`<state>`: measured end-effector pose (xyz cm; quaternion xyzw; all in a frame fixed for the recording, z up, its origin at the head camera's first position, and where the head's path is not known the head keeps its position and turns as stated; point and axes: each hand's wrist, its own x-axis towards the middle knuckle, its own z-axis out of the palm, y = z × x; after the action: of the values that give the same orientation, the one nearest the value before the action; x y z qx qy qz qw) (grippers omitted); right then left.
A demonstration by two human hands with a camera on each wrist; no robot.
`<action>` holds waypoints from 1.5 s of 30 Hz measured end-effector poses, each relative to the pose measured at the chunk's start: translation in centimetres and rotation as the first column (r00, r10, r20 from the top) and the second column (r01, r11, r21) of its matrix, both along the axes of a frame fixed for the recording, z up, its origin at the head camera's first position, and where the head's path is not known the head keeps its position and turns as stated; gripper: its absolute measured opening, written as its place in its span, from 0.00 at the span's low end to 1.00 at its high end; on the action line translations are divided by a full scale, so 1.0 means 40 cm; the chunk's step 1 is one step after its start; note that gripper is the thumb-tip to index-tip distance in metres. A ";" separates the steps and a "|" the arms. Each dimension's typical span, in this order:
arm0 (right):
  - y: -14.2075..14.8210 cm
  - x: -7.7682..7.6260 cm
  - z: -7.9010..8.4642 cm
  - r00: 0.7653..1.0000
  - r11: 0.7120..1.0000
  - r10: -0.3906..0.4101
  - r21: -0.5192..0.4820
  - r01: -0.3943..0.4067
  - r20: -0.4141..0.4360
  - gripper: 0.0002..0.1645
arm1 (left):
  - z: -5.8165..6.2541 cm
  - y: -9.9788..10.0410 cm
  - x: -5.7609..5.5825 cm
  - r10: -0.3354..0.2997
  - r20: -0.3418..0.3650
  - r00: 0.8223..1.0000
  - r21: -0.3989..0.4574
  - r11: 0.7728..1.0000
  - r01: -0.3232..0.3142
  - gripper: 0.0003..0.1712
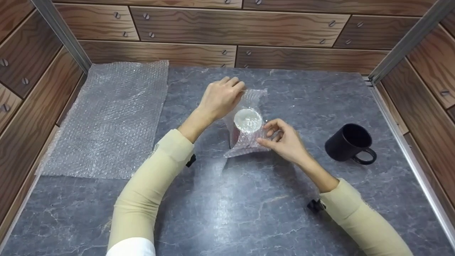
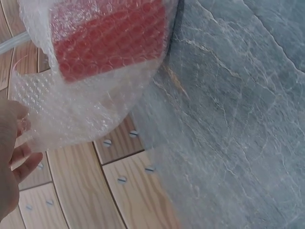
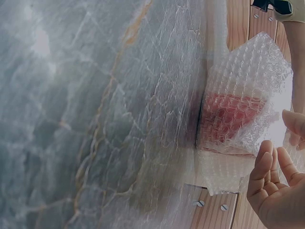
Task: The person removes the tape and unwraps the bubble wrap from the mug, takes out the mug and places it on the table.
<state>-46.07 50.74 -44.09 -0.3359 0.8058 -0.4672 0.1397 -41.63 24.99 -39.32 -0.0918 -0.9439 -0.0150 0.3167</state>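
Observation:
In the middle of the table stands a red round object (image 2: 109, 40) with a pale circular top (image 1: 248, 121), loosely covered in bubble wrap (image 3: 233, 78). The wrap flares out at its near and far ends. My left hand (image 1: 224, 95) holds the far end of the wrap; its fingers curl at the sheet's edge in the left wrist view. On the near right side is my right hand (image 1: 284, 140), its thumb and fingers spread apart and lightly bent, fingertips right at the wrap. What the red object is stays unclear under the wrap.
A flat sheet of bubble wrap (image 1: 113, 121) lies at the left of the grey marbled table (image 1: 220, 209). To the right stands a black mug (image 1: 346, 142), handle toward the near right. Wood-patterned panels (image 1: 238, 26) and metal rails (image 1: 408, 153) border the table.

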 end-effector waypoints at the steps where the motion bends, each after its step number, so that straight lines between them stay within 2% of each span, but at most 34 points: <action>1: 0.000 0.000 -0.001 1.000 1.000 -0.001 0.000 0.001 0.004 0.25 | -0.002 -0.003 -0.001 0.004 -0.005 1.000 0.004 1.000 -0.004 0.07; 8: 0.001 -0.001 -0.003 1.000 1.000 0.001 0.004 0.000 -0.016 0.25 | -0.018 -0.026 -0.010 0.023 -0.032 0.999 0.057 0.998 -0.022 0.07; 13: -0.001 -0.001 -0.004 1.000 1.000 -0.008 0.006 0.008 -0.024 0.25 | -0.023 -0.043 -0.020 0.045 -0.018 0.999 0.187 0.981 -0.040 0.10; 16: -0.002 0.000 -0.005 0.999 1.000 -0.010 0.012 0.011 -0.032 0.25 | -0.027 -0.054 -0.024 0.064 -0.013 0.998 0.232 0.971 -0.059 0.10; 27: -0.002 -0.001 -0.005 1.000 1.000 -0.006 0.016 0.007 -0.028 0.25 | -0.038 -0.077 -0.033 0.096 0.022 0.995 0.309 0.946 -0.098 0.11; 37: -0.002 -0.001 -0.005 0.999 1.000 -0.007 0.023 0.008 -0.031 0.25 | -0.037 -0.087 -0.036 0.120 0.023 0.992 0.334 0.935 -0.121 0.11; 45: 0.000 0.000 -0.001 0.999 1.000 -0.016 0.023 0.016 -0.029 0.25 | -0.036 -0.089 -0.052 0.162 0.077 0.984 0.406 0.896 -0.180 0.11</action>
<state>-46.07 50.73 -44.12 -0.3347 0.8158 -0.4538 0.1281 -43.72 21.42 -40.76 0.0606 -0.9303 -0.1874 0.3095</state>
